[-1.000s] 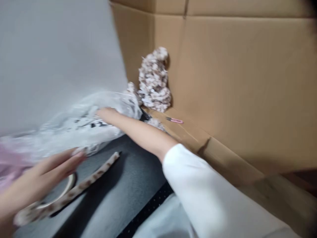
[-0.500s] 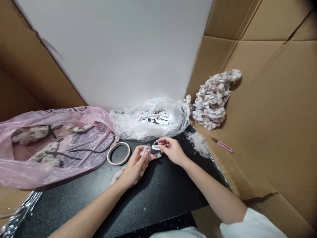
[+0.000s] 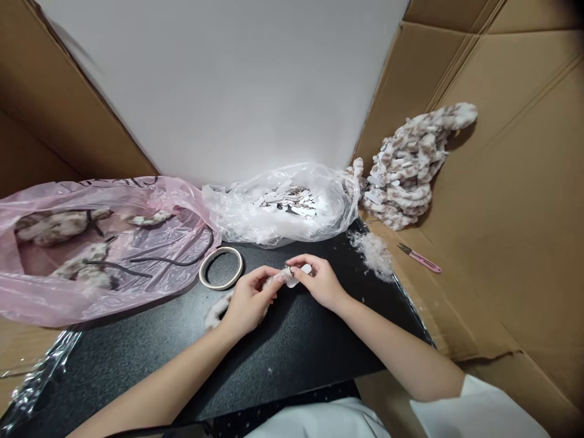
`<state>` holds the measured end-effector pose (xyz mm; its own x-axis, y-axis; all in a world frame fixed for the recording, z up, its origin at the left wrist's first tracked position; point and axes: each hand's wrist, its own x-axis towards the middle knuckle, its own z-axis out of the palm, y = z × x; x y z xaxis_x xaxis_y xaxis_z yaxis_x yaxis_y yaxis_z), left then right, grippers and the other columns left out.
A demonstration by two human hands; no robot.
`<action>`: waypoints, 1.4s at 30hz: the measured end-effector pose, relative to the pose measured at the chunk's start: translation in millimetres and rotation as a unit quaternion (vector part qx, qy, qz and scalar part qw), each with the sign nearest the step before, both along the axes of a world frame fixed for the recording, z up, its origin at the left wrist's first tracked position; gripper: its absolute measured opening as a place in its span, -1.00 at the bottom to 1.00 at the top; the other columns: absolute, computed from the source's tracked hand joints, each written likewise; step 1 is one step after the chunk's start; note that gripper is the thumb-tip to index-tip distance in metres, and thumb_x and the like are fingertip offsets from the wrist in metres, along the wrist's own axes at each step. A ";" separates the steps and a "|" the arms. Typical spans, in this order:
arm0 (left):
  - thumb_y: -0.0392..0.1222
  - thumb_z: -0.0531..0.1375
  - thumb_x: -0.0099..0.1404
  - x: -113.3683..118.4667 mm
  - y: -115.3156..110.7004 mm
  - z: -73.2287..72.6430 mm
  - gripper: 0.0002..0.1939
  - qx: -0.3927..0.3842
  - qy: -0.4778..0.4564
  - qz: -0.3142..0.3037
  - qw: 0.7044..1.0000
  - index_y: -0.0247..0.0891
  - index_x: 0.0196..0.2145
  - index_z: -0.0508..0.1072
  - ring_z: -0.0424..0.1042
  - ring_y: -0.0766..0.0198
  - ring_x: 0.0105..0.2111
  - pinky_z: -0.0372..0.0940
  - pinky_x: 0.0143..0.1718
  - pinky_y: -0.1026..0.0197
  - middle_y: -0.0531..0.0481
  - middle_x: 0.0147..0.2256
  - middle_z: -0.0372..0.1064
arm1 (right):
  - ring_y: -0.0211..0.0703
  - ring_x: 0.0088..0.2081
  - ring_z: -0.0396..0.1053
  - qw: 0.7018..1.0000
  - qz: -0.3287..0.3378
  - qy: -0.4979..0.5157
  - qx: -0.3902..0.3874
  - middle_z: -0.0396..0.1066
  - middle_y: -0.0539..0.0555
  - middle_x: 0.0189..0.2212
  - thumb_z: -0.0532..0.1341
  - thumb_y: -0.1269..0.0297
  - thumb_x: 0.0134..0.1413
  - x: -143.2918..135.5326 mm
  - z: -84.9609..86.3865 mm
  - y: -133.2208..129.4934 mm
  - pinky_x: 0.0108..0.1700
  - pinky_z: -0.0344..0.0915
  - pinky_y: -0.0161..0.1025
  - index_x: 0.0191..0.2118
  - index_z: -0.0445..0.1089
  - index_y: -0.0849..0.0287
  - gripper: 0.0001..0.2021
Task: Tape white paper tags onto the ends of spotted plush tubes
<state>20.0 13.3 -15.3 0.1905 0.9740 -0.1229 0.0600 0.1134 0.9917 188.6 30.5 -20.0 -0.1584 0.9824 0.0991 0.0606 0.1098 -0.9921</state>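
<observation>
My left hand (image 3: 252, 299) is closed round a fluffy beige-and-white strip (image 3: 214, 312), whose tail lies on the dark tabletop below the wrist. Its other end shows between the two hands. My right hand (image 3: 320, 283) pinches a small ring with a white tag (image 3: 305, 275) against that end; the fingers partly hide the ring. Left of the hands lies a roll of tape (image 3: 221, 268). Behind them, a clear plastic bag (image 3: 237, 213) holds several white tags with metal rings.
A pink plastic bag (image 3: 182, 277) with fluffy pieces and dark cords lies at the left. Loose fluff (image 3: 374, 254), pink-handled snips (image 3: 420, 258) and a pile of fluffy strips (image 3: 404, 170) are at the right. Cardboard walls (image 3: 515, 182) stand around.
My hands have come together, and the ring has moved from a gap beside the strip to its end. The camera view has shifted slightly.
</observation>
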 end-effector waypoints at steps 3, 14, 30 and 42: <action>0.06 0.29 0.15 1.4 0.8 1.7 -0.66 0.003 -0.004 0.014 1.000 -0.32 -0.35 0.45 0.19 0.44 -0.60 0.09 -0.61 0.41 0.11 -0.56 0.27 | -0.24 -0.44 0.33 0.999 -0.034 -0.005 0.017 0.41 -0.02 -0.46 0.27 0.27 -0.04 -0.9 0.4 -2.6 -0.37 0.24 -0.29 -0.31 0.41 0.15 -0.87; -0.01 0.33 0.11 1.9 -0.2 4.2 -0.70 0.012 -0.015 -0.004 1.000 -0.30 -0.40 0.41 0.27 0.41 -0.55 0.15 -0.56 0.40 0.06 -0.52 0.35 | -0.21 -0.46 0.32 0.999 -0.040 -0.029 0.000 0.44 0.01 -0.48 0.23 0.27 0.02 -1.9 -1.2 -4.6 -0.38 0.23 -0.27 -0.37 0.45 0.17 -0.90; -0.02 0.31 0.13 1.7 1.3 2.2 -0.74 -0.033 -0.061 0.005 0.998 -0.31 -0.41 0.50 0.27 0.43 -0.55 0.18 -0.55 0.41 0.05 -0.52 0.35 | -0.22 -0.39 0.34 0.999 0.047 -0.015 0.017 0.40 -0.02 -0.48 0.37 0.21 -0.10 -0.7 6.7 -6.9 -0.23 0.28 -0.24 -0.45 0.39 0.17 -0.81; -0.42 0.03 0.24 -8.4 -8.8 79.7 -0.70 0.410 0.260 -0.240 0.841 -0.18 -0.18 0.45 0.41 0.15 -0.22 0.27 -0.14 0.15 -0.07 -0.26 0.47 | -0.19 -0.41 0.33 0.999 0.022 -0.029 0.002 0.41 -0.01 -0.48 0.30 0.27 -0.11 0.0 0.4 -4.7 -0.27 0.29 -0.23 -0.45 0.37 0.16 -0.89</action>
<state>11.5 4.5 64.4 0.7134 0.5990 0.3636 0.3539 -0.7558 0.5509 188.7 25.8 -19.5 -0.2076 0.9739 0.0922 0.1123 0.1174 -0.9867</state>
